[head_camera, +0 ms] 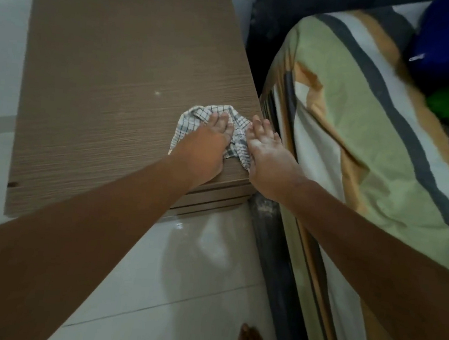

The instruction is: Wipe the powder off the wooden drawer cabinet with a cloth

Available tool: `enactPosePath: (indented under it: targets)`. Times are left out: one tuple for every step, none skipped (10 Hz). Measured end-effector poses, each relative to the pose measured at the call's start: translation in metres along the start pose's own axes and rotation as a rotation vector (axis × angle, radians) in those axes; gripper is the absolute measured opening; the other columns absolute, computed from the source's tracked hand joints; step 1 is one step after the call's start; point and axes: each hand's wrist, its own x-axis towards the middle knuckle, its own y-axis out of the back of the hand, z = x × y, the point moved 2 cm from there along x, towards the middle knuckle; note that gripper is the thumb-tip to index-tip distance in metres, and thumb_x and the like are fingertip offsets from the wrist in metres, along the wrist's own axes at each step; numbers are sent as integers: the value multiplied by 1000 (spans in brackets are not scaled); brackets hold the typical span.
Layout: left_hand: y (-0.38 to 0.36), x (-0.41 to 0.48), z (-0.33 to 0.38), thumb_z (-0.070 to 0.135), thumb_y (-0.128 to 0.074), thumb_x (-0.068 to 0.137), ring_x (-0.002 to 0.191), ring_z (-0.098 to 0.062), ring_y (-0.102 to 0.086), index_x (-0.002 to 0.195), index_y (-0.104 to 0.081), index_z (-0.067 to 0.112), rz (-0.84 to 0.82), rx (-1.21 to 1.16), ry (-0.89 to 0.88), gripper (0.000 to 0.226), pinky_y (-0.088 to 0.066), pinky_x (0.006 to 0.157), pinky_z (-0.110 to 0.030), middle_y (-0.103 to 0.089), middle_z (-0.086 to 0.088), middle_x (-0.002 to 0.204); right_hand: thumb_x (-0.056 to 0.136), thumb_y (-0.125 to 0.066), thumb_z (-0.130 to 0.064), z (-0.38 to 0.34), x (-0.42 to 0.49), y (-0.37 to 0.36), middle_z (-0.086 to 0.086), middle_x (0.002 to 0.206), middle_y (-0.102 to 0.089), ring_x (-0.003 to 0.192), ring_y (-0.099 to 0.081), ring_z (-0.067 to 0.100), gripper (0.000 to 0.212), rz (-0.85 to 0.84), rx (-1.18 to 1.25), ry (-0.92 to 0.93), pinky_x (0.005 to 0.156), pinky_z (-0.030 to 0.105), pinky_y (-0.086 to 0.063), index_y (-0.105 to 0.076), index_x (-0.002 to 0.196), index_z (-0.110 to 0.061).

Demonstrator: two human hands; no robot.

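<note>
Wiping is under way at the front right corner of the cabinet (102, 89). The checked cloth (237, 139) is bunched on the wooden top there, close to the edge that faces the bed (360, 114). It is pressed down by the left hand (206, 143), whose fingers are laid fairly straight over the fabric; no clenched hold can be seen, though the thumb is hidden in the folds. The right hand (265, 157) is held flat and open at the cabinet's right edge, just beside the cloth and touching its hem. Nothing is gripped by it, and its skin is dusted white.

The step is judged to be a sweep towards the edge, with the open hand set there as a catcher. Most of the top looks brown and bare, so the task is judged well along. One small white speck of powder (157, 93) is left behind the cloth, well apart from it, and a faint pale haze can be made out further back.

For the next move, the cloth would have to be carried back past the speck and drawn forward again under even pressure. Care would be called for so that powder is not spilled into the gap beside the bed.
</note>
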Motion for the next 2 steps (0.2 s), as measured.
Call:
enactPosePath:
  targets:
    - [3,3,2,3,-46,95,156,-27,2,159,-8,9,-27,13,13,74,-13,127,-39,4,-11,168,98,-42,-5,-5,2,-1,10,165,9,153,10,24,69,6,-8,-4,126,38,-1,-5,157,-7]
    - [22,-1,3,8,-50,96,156,-27,-5,159,-17,13,-6,-42,28,71,-20,125,-44,0,-7,169,102,-41,-13,-6,-1,13,10,166,-7,153,-4,23,57,41,103,-35,125,34,-5,-20,155,-7]
